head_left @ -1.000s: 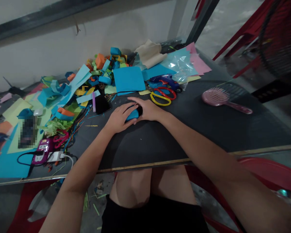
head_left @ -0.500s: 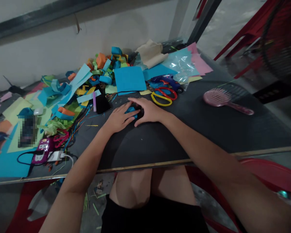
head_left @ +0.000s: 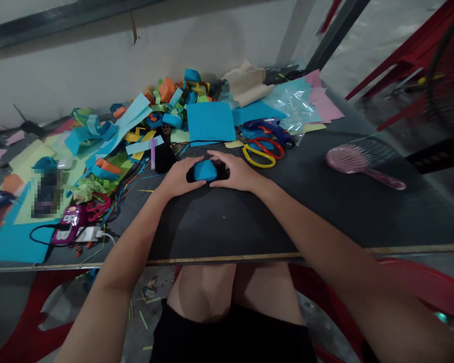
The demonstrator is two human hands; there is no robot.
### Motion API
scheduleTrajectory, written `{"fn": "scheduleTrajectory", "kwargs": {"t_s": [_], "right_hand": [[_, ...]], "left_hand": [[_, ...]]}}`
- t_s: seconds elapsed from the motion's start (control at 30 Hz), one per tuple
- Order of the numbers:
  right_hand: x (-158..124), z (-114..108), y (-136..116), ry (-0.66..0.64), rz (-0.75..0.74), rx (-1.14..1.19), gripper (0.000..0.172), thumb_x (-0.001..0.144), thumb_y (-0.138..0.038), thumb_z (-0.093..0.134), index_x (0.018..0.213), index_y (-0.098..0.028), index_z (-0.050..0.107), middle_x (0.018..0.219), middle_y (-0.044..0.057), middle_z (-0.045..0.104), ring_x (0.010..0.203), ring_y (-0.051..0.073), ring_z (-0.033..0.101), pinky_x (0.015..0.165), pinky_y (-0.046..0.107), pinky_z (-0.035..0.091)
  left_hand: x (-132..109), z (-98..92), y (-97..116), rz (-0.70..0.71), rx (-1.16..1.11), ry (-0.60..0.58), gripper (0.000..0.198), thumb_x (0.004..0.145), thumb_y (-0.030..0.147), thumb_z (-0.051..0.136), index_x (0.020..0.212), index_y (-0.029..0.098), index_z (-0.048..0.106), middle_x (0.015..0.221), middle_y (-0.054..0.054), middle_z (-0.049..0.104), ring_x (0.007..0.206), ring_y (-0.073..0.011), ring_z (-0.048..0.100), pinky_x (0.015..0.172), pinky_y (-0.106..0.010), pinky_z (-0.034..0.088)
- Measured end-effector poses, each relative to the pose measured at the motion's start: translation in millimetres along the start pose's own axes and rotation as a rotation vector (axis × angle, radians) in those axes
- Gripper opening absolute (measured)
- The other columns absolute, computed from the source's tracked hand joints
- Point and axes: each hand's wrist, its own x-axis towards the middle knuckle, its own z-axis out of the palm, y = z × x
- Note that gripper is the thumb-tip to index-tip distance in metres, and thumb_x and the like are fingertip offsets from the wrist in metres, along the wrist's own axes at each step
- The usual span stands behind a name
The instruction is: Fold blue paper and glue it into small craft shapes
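Note:
Both my hands meet at the middle of the dark table [head_left: 249, 222]. Between them sits a small folded blue paper piece [head_left: 205, 170]. My left hand [head_left: 179, 177] presses its fingers against the piece's left side. My right hand [head_left: 234, 170] curls over its right side and top edge. The piece rests on the table surface. Just behind it lie a flat blue paper sheet [head_left: 211, 122] and a black phone-like object [head_left: 162, 157].
A heap of coloured paper scraps [head_left: 136, 126] fills the back left. Yellow and red scissors [head_left: 261, 151] and a blue glue gun [head_left: 272, 128] lie right of the hands. A pink hairbrush [head_left: 357, 164] lies at the right. A purple device with cable [head_left: 70, 229] sits front left.
The hands have shifted on the blue piece, so more of its top shows between them. The camera has tilted slightly.

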Motion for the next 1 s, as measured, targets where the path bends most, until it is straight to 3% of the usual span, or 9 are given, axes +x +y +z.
{"fn": "scheduleTrajectory", "kwargs": {"t_s": [0.13, 0.2, 0.3, 0.4, 0.53, 0.63, 0.8, 0.87, 1.0], "right_hand": [[0, 0, 3, 0.007, -0.03, 0.003, 0.099, 0.066, -0.045, 0.084, 0.151, -0.025, 0.037, 0.138, 0.015, 0.057, 0.113, 0.032, 0.062, 0.097, 0.053, 0.052], [0, 0, 6, 0.015, -0.04, 0.016, 0.103, 0.065, -0.05, 0.084, 0.152, -0.025, 0.034, 0.141, 0.015, 0.054, 0.113, 0.032, 0.061, 0.095, 0.053, 0.053], [-1, -3, 7, 0.041, -0.052, 0.036, 0.105, 0.068, -0.055, 0.08, 0.155, -0.03, 0.026, 0.146, 0.013, 0.05, 0.117, 0.034, 0.058, 0.093, 0.053, 0.054], [-4, -5, 1, 0.09, -0.077, 0.038, 0.098, 0.074, -0.055, 0.075, 0.155, -0.035, 0.024, 0.149, 0.011, 0.046, 0.121, 0.034, 0.055, 0.092, 0.053, 0.054], [-5, -5, -9, 0.107, -0.102, 0.022, 0.086, 0.078, -0.055, 0.071, 0.152, -0.034, 0.033, 0.148, 0.01, 0.047, 0.127, 0.035, 0.052, 0.098, 0.055, 0.051], [-5, -3, -10, 0.11, -0.116, 0.01, 0.081, 0.08, -0.055, 0.069, 0.15, -0.032, 0.037, 0.145, 0.01, 0.05, 0.126, 0.034, 0.053, 0.097, 0.053, 0.052], [-3, -2, -9, 0.255, -0.119, -0.006, 0.059, 0.085, -0.053, 0.061, 0.138, -0.029, 0.051, 0.131, 0.01, 0.062, 0.114, 0.03, 0.06, 0.092, 0.048, 0.053], [-3, -2, -11, 0.297, -0.118, 0.002, 0.05, 0.087, -0.051, 0.059, 0.13, -0.028, 0.057, 0.121, 0.009, 0.066, 0.106, 0.028, 0.062, 0.087, 0.045, 0.054], [-2, -1, -18, 0.409, -0.128, 0.008, 0.034, 0.088, -0.05, 0.057, 0.105, -0.023, 0.067, 0.086, 0.006, 0.07, 0.082, 0.023, 0.065, 0.077, 0.039, 0.054]], "left_hand": [[1, -2.4, -1, 0.042, -0.028, 0.049, 0.089, 0.075, 0.068, 0.067, 0.144, 0.017, 0.044, 0.144, -0.018, 0.054, 0.133, -0.0321, 0.053, 0.111, -0.049, 0.042], [1, -7.0, -3, 0.041, -0.007, 0.172, 0.08, 0.082, 0.071, 0.056, 0.14, 0.018, 0.046, 0.141, -0.017, 0.056, 0.132, -0.0299, 0.053, 0.112, -0.048, 0.042], [-2, -20.8, -10, -0.14, 0.129, 0.497, 0.057, 0.097, 0.06, 0.034, 0.132, 0.019, 0.051, 0.135, -0.015, 0.059, 0.132, -0.0272, 0.053, 0.113, -0.049, 0.04], [-9, -33.9, -27, -0.395, 0.308, 0.7, 0.05, 0.097, 0.052, 0.038, 0.129, 0.016, 0.051, 0.136, -0.021, 0.055, 0.135, -0.0325, 0.048, 0.114, -0.054, 0.037], [-16, -33.4, -54, -0.603, 0.498, 0.669, 0.052, 0.086, 0.047, 0.056, 0.119, 0.007, 0.056, 0.123, -0.029, 0.061, 0.122, -0.0432, 0.055, 0.103, -0.065, 0.043], [-17, -25.6, -65, -0.646, 0.479, 0.611, 0.033, 0.088, 0.04, 0.049, 0.101, 0.012, 0.06, 0.1, -0.025, 0.069, 0.107, -0.0405, 0.064, 0.091, -0.062, 0.051], [-15, -27.4, -49, -0.77, 0.486, 0.625, 0.035, 0.097, 0.032, 0.029, 0.098, 0.011, 0.058, 0.088, -0.024, 0.068, 0.096, -0.0377, 0.069, 0.082, -0.056, 0.055], [-13, -29.8, -35, -0.69, 0.446, 0.654, 0.039, 0.099, 0.038, 0.029, 0.108, 0.012, 0.056, 0.088, -0.02, 0.068, 0.092, -0.0355, 0.069, 0.081, -0.053, 0.055], [-7, -21.3, -11, -0.249, 0.344, 0.613, 0.046, 0.101, 0.049, 0.023, 0.117, 0.017, 0.052, 0.107, -0.017, 0.067, 0.1, -0.0272, 0.067, 0.089, -0.041, 0.054]]}}
